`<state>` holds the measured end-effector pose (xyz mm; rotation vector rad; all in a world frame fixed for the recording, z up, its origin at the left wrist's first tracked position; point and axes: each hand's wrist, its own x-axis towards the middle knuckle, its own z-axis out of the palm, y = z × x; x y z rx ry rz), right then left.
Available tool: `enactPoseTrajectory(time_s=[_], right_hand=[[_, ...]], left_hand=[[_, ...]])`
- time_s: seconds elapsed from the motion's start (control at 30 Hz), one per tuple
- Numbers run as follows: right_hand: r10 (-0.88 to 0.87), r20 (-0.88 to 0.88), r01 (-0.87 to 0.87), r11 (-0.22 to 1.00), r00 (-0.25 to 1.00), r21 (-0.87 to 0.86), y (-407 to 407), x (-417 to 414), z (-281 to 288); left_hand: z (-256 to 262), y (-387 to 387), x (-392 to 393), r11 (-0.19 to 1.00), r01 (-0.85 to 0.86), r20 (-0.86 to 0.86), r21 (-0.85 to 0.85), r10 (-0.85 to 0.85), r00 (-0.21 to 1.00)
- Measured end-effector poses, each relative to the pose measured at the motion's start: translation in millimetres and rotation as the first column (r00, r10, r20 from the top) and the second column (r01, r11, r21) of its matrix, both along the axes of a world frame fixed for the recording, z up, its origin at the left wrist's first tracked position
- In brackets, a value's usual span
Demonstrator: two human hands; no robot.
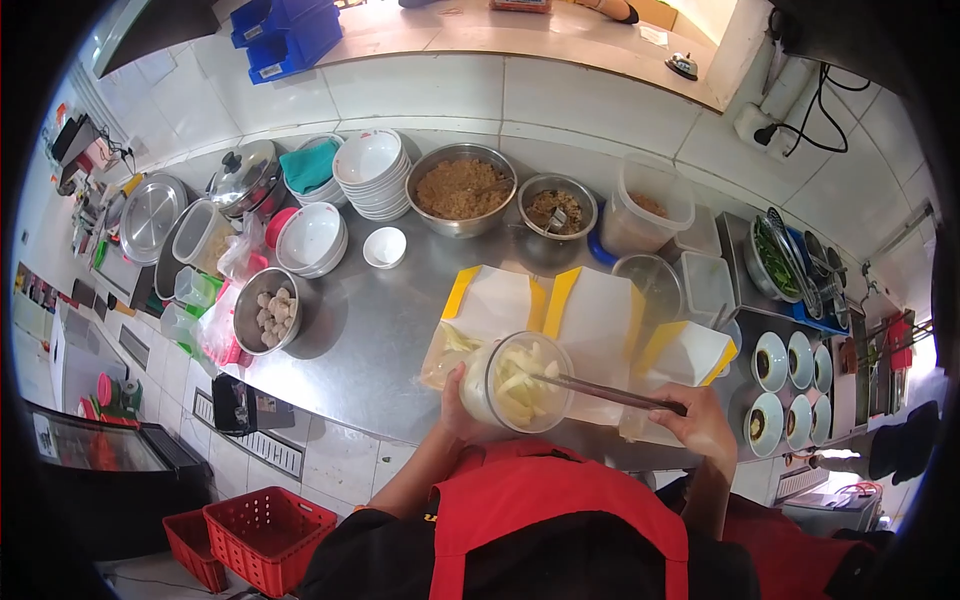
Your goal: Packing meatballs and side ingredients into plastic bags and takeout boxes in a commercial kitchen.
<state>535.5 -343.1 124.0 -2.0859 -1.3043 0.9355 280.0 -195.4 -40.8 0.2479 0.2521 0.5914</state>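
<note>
My left hand (pixel 454 409) holds a clear round plastic container (pixel 480 405) from its left side. Pale green-white cut vegetable pieces (pixel 519 382) fill it. In my right hand (pixel 694 420) is a pair of metal tongs (pixel 611 391), whose tips reach into the container among the pieces. Behind the container lie white paper takeaway boxes with yellow edges: one at the left (pixel 491 300), one in the middle (pixel 592 315) and one at the right (pixel 686 354). Some pale shreds (pixel 457 339) show at the left box. My fingers partly hide the tongs' handle end.
On the steel counter (pixel 375 337) stand a bowl of meatballs (pixel 262 285), stacked white bowls (pixel 369 157), a large bowl of brown crumbly food (pixel 461 150), a smaller steel bowl (pixel 559 181) with a spoon, and a plastic tub (pixel 652 169). Several small bowls with dark sauce (pixel 771 361) stand at the right.
</note>
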Motion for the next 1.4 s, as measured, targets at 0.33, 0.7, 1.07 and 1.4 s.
enactPoseTrajectory(time_s=[0.33,0.7,1.07,1.4], right_hand=[[-0.187,-0.052,0.190,0.979,0.981,0.071,-65.3,47.8,5.4],[-0.175,0.376,0.252,0.953,0.910,-0.167,-111.8,99.5,-87.7],[-0.339,0.087,0.350,0.910,0.937,-0.222,-134.0,119.8,-107.8],[-0.372,0.001,0.360,0.899,0.928,-0.249,-143.4,124.1,-105.6]], left_hand=[[-7.6,-1.3,17.5,0.999,-0.004,-0.111,0.036,0.008,0.994],[-7.4,-0.1,19.6,0.999,0.026,-0.128,0.032,-0.022,0.992],[2.5,-5.4,20.9,0.997,-0.011,-0.171,0.070,0.023,0.985],[-2.8,-5.6,20.3,0.999,-0.048,-0.163,0.012,0.049,0.985]])
